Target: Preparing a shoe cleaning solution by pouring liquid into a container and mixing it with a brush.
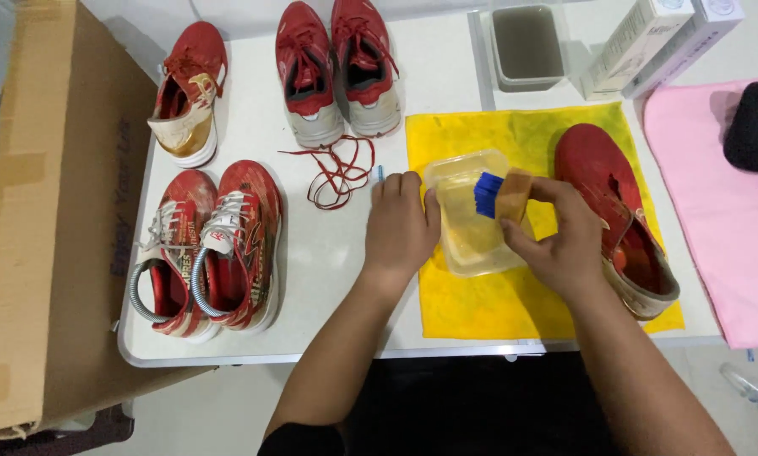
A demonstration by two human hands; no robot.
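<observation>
Red shoes: six total, five loose on the white table [328, 253], one shoe [603, 198] on the yellow cloth [480, 304]. One clear tub [470, 221] on the cloth; left hand [400, 224] steadies its edge, fingers curled. Right hand [556, 241] pinches a blue-bristled brush [501, 194] over it. Loose red laces [336, 173] beside the left hand.

cardboard box [32, 211] cut by left edge, pink cloth [717, 211] cut right

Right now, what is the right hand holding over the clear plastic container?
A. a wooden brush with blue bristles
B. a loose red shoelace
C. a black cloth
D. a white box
A: the right hand grips a wooden brush with blue bristles above the clear plastic container, which the left hand steadies.
</observation>
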